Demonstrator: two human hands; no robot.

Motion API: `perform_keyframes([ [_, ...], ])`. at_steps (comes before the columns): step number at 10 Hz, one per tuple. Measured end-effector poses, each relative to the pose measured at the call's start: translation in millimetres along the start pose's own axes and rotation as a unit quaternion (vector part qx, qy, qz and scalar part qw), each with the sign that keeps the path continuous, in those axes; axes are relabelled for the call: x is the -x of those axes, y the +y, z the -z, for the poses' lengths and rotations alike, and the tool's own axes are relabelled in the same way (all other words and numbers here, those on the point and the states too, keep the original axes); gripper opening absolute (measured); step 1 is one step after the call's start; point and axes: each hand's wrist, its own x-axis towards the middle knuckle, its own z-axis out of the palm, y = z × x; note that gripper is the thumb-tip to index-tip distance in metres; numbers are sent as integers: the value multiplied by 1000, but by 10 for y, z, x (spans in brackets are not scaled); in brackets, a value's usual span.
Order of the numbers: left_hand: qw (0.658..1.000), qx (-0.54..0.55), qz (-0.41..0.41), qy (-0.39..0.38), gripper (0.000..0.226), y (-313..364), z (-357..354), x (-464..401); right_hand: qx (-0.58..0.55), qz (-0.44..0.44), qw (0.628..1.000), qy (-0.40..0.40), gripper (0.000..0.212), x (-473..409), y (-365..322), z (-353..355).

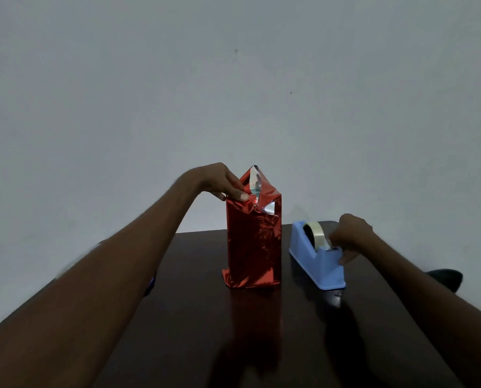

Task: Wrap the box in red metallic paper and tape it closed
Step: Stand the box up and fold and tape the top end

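A tall box (253, 242) wrapped in red metallic paper (244, 219) stood upright near the middle of a dark wooden tabletop (261, 331), against a plain grey wall (233, 79). The paper covered its sides in crinkled, glossy folds; at the base a small skirt of it flared out onto the wood. The top end was not yet sealed: the flaps rose to a loose peak, and their silver inner face (255, 184) showed through the gap, along with a small silver corner lower down on the right.

The left hand (222, 182) reached in from the left and held the upper left edge of the wrapping, its fingers (240, 195) pressed together and pinching the folded paper just below the peak, thumb nail facing the camera.

Just beside the box, on its right, sat a light blue tape dispenser (316, 259) loaded with a roll of clear tape (316, 232). The right hand (351, 238) was at the dispenser's near end, by the cutter, its fingers curled down; they seemed to be pinching the free end of the tape, though the blur made the grip itself hard to make out. The thumb rested against the side of the dispenser.

A dark object (446, 277) lay past the right forearm at the tabletop's right edge, too dim to identify
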Motion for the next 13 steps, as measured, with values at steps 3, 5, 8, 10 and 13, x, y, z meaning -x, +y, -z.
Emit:
perform_keyframes([
  [3,1000,0,-3,2,40,21,-27,-23,-115,-20,993,-19,21,-31,-25,-19],
  [5,1000,8,-3,3,40,21,-30,-33,-86,-80,993,-30,24,-96,-57,-41],
  [8,1000,-1,-5,4,40,39,-40,-9,-254,-35,967,-8,17,140,13,-16],
  [10,1000,2,-3,11,42,41,-44,26,-337,-26,939,53,22,306,101,-97],
  [13,1000,10,-6,15,42,39,-60,42,-353,-48,931,73,11,269,215,-137],
])
